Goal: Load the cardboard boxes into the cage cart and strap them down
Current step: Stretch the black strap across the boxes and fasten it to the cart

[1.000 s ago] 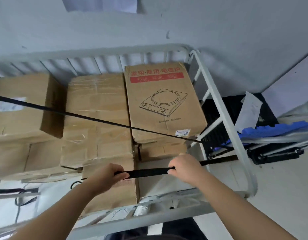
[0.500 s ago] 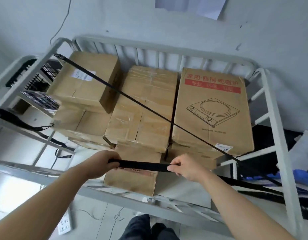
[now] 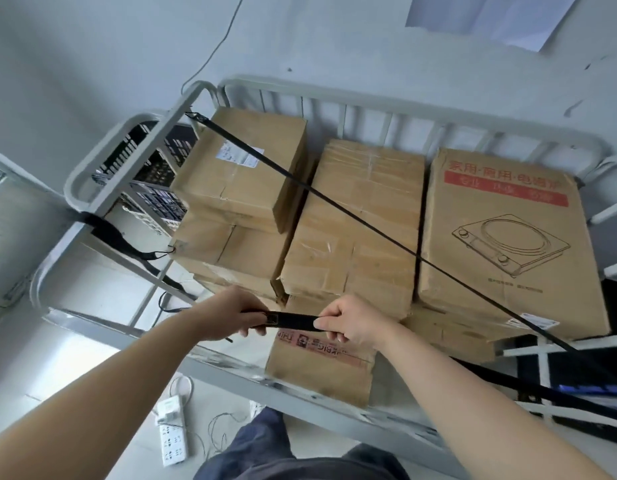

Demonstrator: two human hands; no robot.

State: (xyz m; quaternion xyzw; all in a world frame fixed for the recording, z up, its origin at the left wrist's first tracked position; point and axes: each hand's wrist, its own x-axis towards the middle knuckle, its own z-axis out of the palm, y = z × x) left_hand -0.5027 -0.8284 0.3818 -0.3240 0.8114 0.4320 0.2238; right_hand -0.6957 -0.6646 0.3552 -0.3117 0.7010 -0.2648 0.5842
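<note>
From the head camera, looking down, the grey cage cart (image 3: 334, 95) stands against a pale wall and is packed with cardboard boxes. A box with a white shipping label (image 3: 244, 168) sits at the back left on top of other cartons, a tape-wrapped box (image 3: 362, 216) fills the middle, and an induction cooker box (image 3: 507, 237) with red lettering and a line drawing lies at the right. A smaller carton (image 3: 320, 372) stands at the front, touching the cart's near rail.

A thin black strap (image 3: 369, 225) runs diagonally across the box tops, hooked on the cart's back left post and leading down to the front right.

Both hands are clenched around a wider black strap (image 3: 293, 321) held level above the front carton: the left hand (image 3: 230, 317) grips its buckle end, the right hand (image 3: 355, 323) pinches it just beside.

A white power strip (image 3: 172, 434) lies on the floor below.
</note>
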